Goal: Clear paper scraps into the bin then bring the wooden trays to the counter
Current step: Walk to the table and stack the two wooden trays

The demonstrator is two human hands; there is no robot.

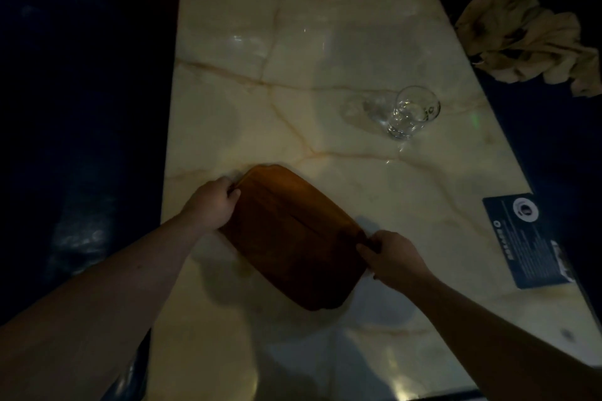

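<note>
The tray-carrying step looks in hand: the left hand (213, 202) and right hand (389, 255) curl their fingers over opposite short ends of a wooden tray (290, 234) near the marble counter's (293, 42) left edge; next, seemingly, a level set-down clear of the glass (412, 112).

A long pale marble tabletop (293, 81) with tan veins runs away from the viewer between dark surrounds. A wooden tray (293, 234) sits slantwise on it, gripped at both ends by fingers (233, 190). Beyond the right-hand fingers stands a clear glass (412, 112). A dark printed card (527, 241) lies outward of those fingers, at the tabletop's right edge.
</note>
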